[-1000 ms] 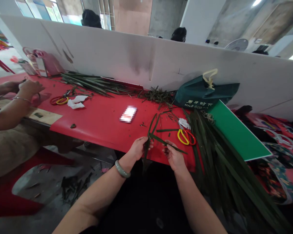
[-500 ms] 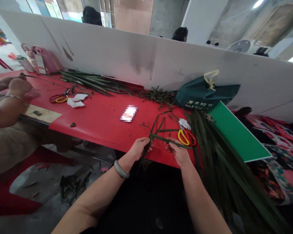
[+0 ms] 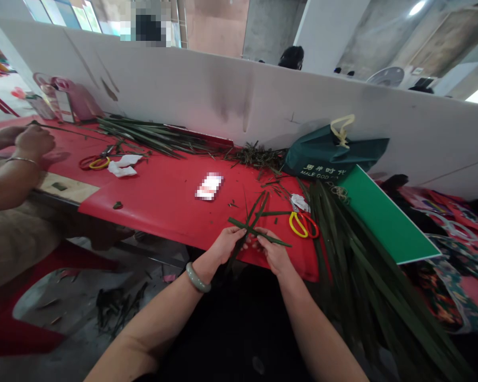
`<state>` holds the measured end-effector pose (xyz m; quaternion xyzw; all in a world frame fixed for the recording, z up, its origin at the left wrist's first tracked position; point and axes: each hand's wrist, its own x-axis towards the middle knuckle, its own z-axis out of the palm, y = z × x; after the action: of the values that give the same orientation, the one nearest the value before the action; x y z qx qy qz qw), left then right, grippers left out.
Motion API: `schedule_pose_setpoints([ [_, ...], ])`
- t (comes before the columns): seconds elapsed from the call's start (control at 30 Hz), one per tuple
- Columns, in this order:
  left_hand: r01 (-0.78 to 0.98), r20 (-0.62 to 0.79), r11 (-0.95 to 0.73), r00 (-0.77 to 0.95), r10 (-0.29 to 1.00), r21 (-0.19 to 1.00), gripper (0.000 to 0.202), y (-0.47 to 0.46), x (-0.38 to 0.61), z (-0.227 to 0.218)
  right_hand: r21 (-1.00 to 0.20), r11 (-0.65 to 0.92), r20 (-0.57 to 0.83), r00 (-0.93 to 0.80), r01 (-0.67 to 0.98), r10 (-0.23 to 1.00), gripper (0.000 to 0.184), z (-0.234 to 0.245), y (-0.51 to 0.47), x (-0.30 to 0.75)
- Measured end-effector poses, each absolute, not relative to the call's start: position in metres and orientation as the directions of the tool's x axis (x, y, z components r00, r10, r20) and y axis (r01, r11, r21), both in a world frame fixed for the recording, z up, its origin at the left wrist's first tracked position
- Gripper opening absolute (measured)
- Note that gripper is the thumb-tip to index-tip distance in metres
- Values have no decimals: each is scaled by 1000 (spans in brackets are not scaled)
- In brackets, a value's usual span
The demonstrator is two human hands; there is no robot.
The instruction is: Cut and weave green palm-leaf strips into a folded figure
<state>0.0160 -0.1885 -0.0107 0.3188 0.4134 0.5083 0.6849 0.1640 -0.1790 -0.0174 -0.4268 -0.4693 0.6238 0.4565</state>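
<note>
Mainly, a cluster of narrow green leaf strips [image 3: 255, 232], crossed over one another, held up at the front edge of the red bench [image 3: 167, 196]; how they interlace at the crossing is hard to make out, the fingers covering part of it; lower ends hang below the left hand and fade against the dark clothing.

Left hand [image 3: 225, 245]: thumb and forefinger closed in a pinch at the crossing; remaining fingers curled beneath, partly hidden; forearm angles up from lower left, pale green bangle [image 3: 198, 278] at the wrist.

Right hand [image 3: 274, 251]: just beside the left, thumb and forefinger pinched on the slanting strip, whose tip juts past the knuckles; other fingers folded under, tips hard to see; forearm rises from lower right.

Near the right hand, scissors [image 3: 298, 214] with yellow and red handles, blades mostly hidden by white wrapping; right of these, long leaves [image 3: 354, 254] spilling over the bench edge, lower ends lost in shadow; behind, a dark green bag [image 3: 334, 154] and a heap of trimmings [image 3: 258, 155]; a pixelated rectangle [image 3: 209, 187], its face unreadable; far left, a co-worker's hands [image 3: 35, 143], body cut off by the frame.
</note>
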Motion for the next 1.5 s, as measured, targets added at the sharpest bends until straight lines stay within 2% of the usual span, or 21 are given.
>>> schedule_pose_setpoints([
  [0.27, -443, -221, 272, 164, 961, 854, 21, -189, 18, -11, -994, -63, -38, -248, -94, 968, 29, -14, -179, 163],
  [0.47, -477, -261, 274, 94, 961, 835, 20, -188, 17, -10, -998, -43, -27, -303, -46, 953, 32, -16, -179, 168],
  [0.63, -481, -272, 275, 77, 959, 832, 17, -188, 18, -10, -982, 117, 71, -290, 147, 955, 27, -10, -171, 177],
  [0.77, -476, -260, 263, 75, 963, 839, 16, -188, 19, -12, -911, 287, 185, -327, 297, 927, 22, 1, -166, 176],
  [0.9, -468, -251, 256, 75, 965, 846, 16, -188, 18, -14, -851, 399, 249, -406, 342, 879, 20, 3, -163, 172],
  [1.03, -483, -266, 272, 82, 960, 832, 16, -189, 17, -12, -820, 437, 259, -441, 370, 859, 21, -4, -159, 172],
  [1.17, -480, -285, 316, 139, 948, 818, 21, -193, 14, -6, -795, 463, 266, -461, 392, 847, 19, -7, -158, 174],
  [1.37, -423, -293, 432, 355, 888, 796, 19, -201, 4, -10, -743, 544, 352, -465, 389, 812, 16, -2, -162, 177],
  [1.5, -407, -323, 452, 348, 880, 794, 17, -201, 1, -14, -736, 557, 359, -476, 385, 803, 14, -7, -164, 178],
])
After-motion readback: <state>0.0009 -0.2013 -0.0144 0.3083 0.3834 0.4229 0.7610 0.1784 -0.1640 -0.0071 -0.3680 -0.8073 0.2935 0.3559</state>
